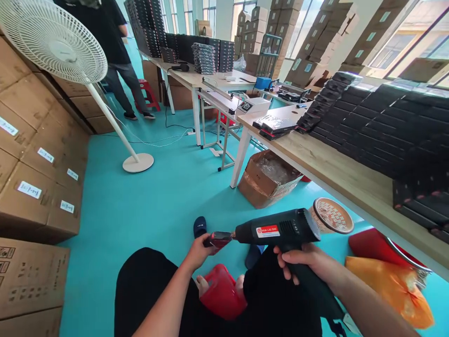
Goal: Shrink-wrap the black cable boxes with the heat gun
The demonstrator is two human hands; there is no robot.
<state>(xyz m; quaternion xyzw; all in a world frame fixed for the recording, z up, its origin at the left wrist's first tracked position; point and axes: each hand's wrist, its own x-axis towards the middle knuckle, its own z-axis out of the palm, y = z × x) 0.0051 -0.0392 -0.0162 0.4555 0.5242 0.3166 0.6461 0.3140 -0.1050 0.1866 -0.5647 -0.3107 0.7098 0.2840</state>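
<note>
My right hand (pixel 298 262) is wrapped round the handle of a black heat gun (pixel 277 228) with a red and white label on its barrel. The nozzle points left, close to a small dark box with a reddish side (pixel 220 239). My left hand (pixel 197 255) grips that box by its left end, with the fingers partly hidden behind it. Whether the nozzle touches the box I cannot tell. Below both hands a red plastic stool (pixel 224 292) shows between my knees.
A wooden-topped table (pixel 315 152) on the right bears stacked black boxes (pixel 375 121). Beneath it stand an open carton (pixel 259 182), a round basket (pixel 331 216) and an orange bag (pixel 389 285). A white fan (pixel 138 162) and cartons (pixel 31 187) line the left; a person (pixel 108 42) stands behind.
</note>
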